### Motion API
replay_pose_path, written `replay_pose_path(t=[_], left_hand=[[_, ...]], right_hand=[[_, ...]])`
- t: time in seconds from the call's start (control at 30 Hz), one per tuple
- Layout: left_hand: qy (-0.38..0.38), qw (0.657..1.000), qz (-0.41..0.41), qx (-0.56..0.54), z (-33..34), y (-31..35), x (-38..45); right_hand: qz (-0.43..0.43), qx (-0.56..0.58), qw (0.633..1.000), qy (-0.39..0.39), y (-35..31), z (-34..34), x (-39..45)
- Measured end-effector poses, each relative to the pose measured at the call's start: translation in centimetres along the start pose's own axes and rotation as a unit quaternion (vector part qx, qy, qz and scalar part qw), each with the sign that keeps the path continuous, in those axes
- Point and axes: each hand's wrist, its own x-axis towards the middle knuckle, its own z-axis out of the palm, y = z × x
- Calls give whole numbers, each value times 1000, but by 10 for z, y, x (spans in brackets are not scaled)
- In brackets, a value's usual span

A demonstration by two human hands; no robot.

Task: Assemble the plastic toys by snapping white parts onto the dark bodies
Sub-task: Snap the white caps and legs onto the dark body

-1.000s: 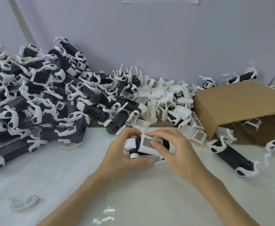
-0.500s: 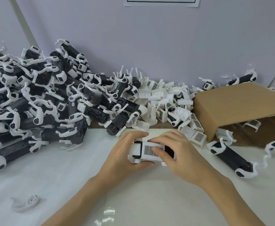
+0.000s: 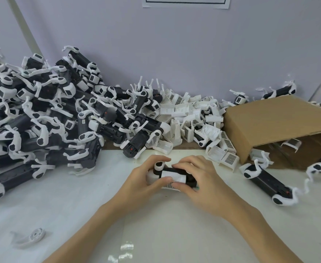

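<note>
Toy body point(image 3: 176, 172) now rolled, box point(image 3: 273, 130) unmoved.

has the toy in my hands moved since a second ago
Yes. The toy has turned in the hands: its grille face, earlier facing up, now points down toward the table. It sits at the same spot before the cardboard box.

The dark body point(image 3: 176, 172) lies crosswise just above the bench, a white cover point(image 3: 173, 177) seated on its middle, grille edge facing me, and a white round-ended leg point(image 3: 158, 166) at its left end.
</note>
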Motion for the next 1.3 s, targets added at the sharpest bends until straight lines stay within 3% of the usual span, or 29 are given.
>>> replay_pose_path(t=[0.23,0.67,1.3], left_hand=[[28,999,33,-14,1,-3,-1],[1,1000,26,-1,4,1,-2],[38,999,18,-15,-2,5,0]], right_hand=[[0,4,1000,-5,5,-2,3],[-21,-20,999,-33,0,4,3],[14,25,999,26,-5,4,0]])
